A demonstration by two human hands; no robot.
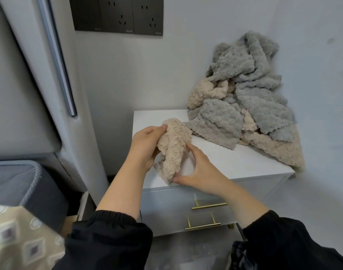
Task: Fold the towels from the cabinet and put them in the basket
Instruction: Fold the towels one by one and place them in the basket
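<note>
A crumpled beige towel [173, 148] hangs between my hands above the front left of the white cabinet top [235, 162]. My left hand [145, 147] grips its upper end, fingers curled round the fluffy cloth. My right hand [199, 170] pinches its lower end between thumb and fingers. Behind it, a heap of grey and beige towels [250, 102] leans against the wall at the back right of the cabinet top.
The cabinet has two drawers with gold handles [208, 206] below my hands. A grey padded bed frame [20, 117] and dark mattress edge stand at the left, with patterned bedding [20, 240] at the bottom left. Black wall sockets [118, 15] sit above.
</note>
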